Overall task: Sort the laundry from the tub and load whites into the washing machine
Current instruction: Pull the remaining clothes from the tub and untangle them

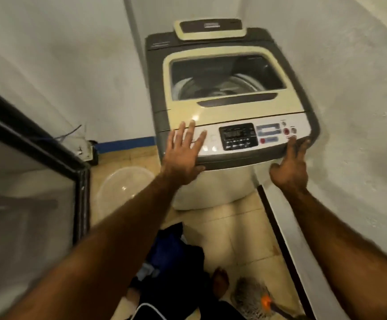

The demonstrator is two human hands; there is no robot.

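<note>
A top-loading washing machine [231, 105] stands against the wall, its cream lid with a dark window down. My left hand [183, 153] lies flat with spread fingers on the left end of the control panel [238, 137]. My right hand [290, 165] is at the panel's right front corner, fingers extended up against the edge near the red buttons. A clear plastic tub [123, 188] sits on the floor left of the machine. A heap of dark and blue clothes [176, 255] lies on the tiles near my feet.
A glass door with a black frame [81, 204] stands at the left. White walls close in on both sides. A mop head [252, 301] with an orange part lies on the floor at the lower right. Beige tiles cover the floor.
</note>
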